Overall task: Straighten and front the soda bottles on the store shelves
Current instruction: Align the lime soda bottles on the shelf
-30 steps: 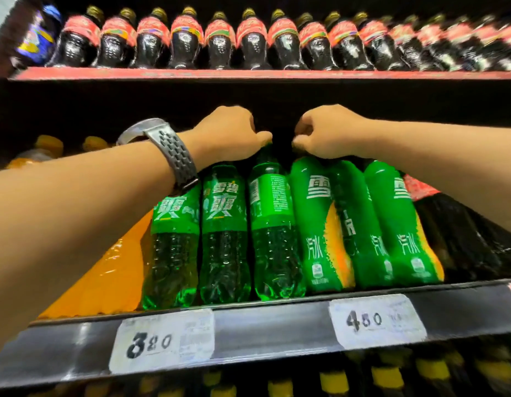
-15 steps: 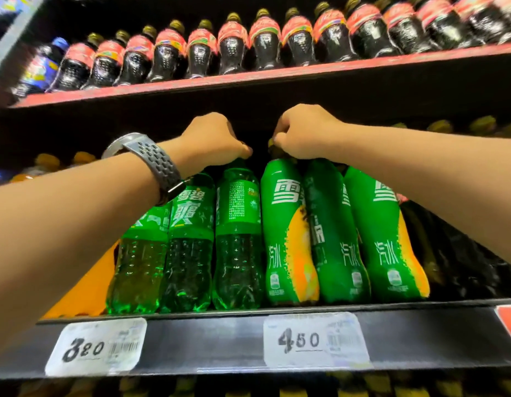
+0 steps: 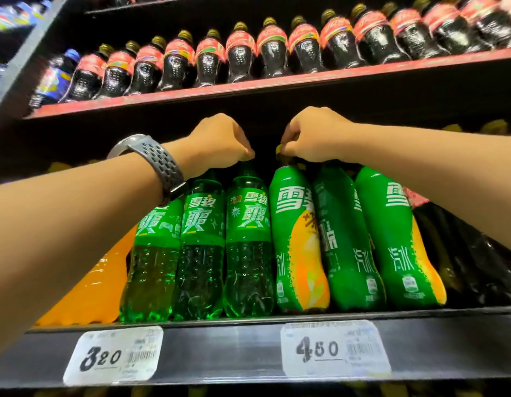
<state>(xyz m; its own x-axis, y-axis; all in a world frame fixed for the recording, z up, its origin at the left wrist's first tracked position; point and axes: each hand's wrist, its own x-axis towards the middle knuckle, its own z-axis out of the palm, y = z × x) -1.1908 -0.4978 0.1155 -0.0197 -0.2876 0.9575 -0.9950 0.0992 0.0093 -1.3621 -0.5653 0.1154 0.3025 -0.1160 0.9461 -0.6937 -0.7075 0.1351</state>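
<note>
- So, left hand [image 3: 219, 141], watch [image 3: 162, 164] on its wrist, has fingers curled over the top of the clear green bottle [image 3: 248, 239] just up-left of the 4.50 tag [image 3: 334, 349].
- Right hand [image 3: 314, 136] is curled round the yellow cap [image 3: 278, 150] of the wrapped green bottle [image 3: 297, 239] straight above that tag.
- Count: three clear green ones up-left of the tag, three wrapped ones above it, all standing at the shelf [image 3: 234, 351] front.
- Two price tags; the 3.20 tag [image 3: 113, 358] sits left of it.

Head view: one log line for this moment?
left hand pinches clear green bottle top | right hand grips sleeved green bottle top
</note>
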